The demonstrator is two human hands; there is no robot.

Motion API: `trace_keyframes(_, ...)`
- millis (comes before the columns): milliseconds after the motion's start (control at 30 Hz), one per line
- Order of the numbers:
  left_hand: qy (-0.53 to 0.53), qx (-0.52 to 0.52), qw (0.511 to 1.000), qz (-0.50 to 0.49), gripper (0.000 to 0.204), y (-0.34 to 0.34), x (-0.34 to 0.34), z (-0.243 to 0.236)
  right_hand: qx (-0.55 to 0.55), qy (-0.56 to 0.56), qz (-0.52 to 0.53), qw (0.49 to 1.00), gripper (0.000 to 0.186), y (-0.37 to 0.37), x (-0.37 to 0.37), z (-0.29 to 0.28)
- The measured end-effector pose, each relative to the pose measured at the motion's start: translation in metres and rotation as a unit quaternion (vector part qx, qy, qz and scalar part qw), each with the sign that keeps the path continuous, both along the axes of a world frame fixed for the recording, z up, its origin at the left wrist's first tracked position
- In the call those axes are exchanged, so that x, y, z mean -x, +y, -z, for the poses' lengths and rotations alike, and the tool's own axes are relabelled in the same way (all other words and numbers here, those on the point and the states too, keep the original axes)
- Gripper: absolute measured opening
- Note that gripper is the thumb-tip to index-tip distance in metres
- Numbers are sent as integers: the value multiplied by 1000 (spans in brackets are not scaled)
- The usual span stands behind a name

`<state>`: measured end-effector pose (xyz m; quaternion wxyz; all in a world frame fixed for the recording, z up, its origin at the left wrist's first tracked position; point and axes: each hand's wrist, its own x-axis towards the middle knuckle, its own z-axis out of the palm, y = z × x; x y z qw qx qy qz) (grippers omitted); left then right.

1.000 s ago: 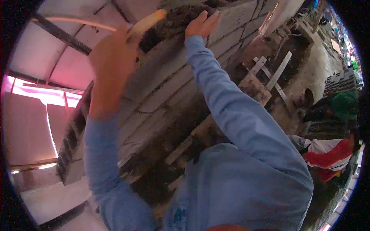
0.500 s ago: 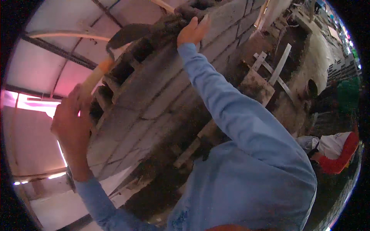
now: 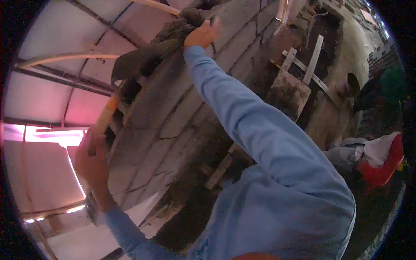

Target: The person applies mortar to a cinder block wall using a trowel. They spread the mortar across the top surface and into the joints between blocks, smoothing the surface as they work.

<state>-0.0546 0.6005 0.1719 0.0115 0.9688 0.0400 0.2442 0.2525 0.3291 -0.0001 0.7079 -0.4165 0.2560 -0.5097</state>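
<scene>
My left hand (image 3: 92,162) is closed around the pale handle of a trowel (image 3: 104,118) with an orange collar. The trowel's grey blade (image 3: 132,65) lies over the top of a hollow-block wall (image 3: 173,108), by the dark block openings. Farther along, my right hand (image 3: 203,34) rests at the wall's upper edge, fingers stretched and slightly blurred, holding nothing I can see. Next to it, dark rough mortar (image 3: 175,30) sits along the wall top.
At right, boards (image 3: 313,60) stand crossed over a dirty panel (image 3: 289,93) on the ground. A person in red and white (image 3: 381,158) bends at the far right. Metal roofing sheets (image 3: 47,104) and a curved wooden strip (image 3: 73,57) are on the left.
My view has shifted, so the wall and hands sit differently in the picture. The trowel blade lies closer to the mortar on the wall top. The left grip is unchanged.
</scene>
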Motion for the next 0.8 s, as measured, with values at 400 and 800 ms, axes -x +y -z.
trace_keyframes(400, -39, 47, 990, 124, 35, -43, -92, 33, -72, -92, -56, 992, 45, 12, -4, -1)
trace_keyframes(800, -54, -52, 995, 66, 38, -87, -92, -6, -87, -93, -130, 983, 46, -2, 3, -25)
